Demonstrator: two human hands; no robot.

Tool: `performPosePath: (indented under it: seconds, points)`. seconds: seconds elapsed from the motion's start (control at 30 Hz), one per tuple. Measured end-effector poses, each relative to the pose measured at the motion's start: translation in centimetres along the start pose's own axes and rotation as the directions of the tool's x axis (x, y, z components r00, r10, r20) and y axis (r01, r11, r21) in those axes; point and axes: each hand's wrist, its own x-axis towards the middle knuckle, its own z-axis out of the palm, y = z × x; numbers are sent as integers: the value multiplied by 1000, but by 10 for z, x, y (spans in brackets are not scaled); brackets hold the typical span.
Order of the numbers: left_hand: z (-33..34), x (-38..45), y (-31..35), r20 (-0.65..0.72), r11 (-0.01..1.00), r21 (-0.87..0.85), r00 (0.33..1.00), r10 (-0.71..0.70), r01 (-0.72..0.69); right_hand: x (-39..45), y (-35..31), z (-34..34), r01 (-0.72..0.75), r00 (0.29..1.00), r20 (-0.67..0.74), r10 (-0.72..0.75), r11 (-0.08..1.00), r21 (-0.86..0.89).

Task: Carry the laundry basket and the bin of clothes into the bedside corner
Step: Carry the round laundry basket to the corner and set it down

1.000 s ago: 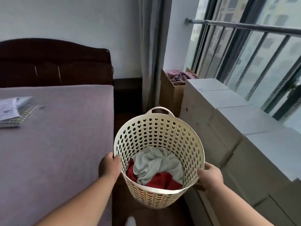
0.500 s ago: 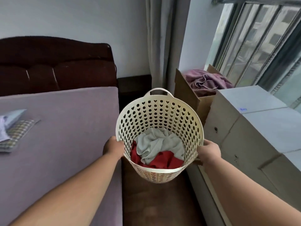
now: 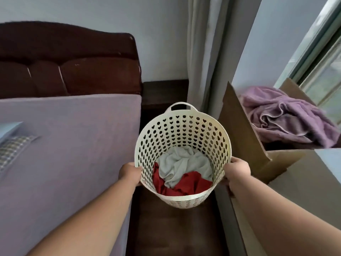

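Observation:
A cream perforated laundry basket (image 3: pixel 184 130) hangs above the dark floor strip between the bed and the boxes. Inside lie a pale grey cloth (image 3: pixel 181 166) and a red garment (image 3: pixel 188 185). My left hand (image 3: pixel 129 174) grips the basket's left rim, and my right hand (image 3: pixel 237 170) grips its right rim. An open cardboard box (image 3: pixel 245 137) holding purple clothes (image 3: pixel 287 115) stands to the right by the window.
The bed with its lilac sheet (image 3: pixel 73 154) and dark red headboard (image 3: pixel 70 61) fills the left. A dark nightstand (image 3: pixel 164 95) and a grey curtain (image 3: pixel 206 52) close the corner ahead. Pale stacked boxes (image 3: pixel 304 191) line the right side under the window.
I have moved forward along the gap with the basket held in both hands. The corner, nightstand and cardboard box are closer, and the basket sits lower over the floor.

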Motion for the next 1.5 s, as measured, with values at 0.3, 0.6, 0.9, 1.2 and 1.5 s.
performPosePath:
  seconds: [0.3, 0.6, 0.9, 1.2, 1.5]
  points:
    - [94, 201, 35, 1, 997, -41, 998, -62, 62, 192, -60, 138, -146, 988, -63, 142, 987, -61]
    - [217, 410, -16, -5, 995, 0, 995, -104, 104, 407, -14, 295, -197, 965, -189, 180, 978, -74]
    - [290, 500, -77, 51, 982, 72, 983, -179, 175, 512, 64, 362, -207, 965, -176, 194, 977, -60]
    - [307, 497, -96, 101, 965, 158, 969, -225, 207, 515, 87, 340, -260, 957, -176, 229, 949, -177]
    - [244, 410, 47, 109, 992, 79, 988, -111, 102, 409, -72, 272, -132, 983, -132, 126, 990, -44]
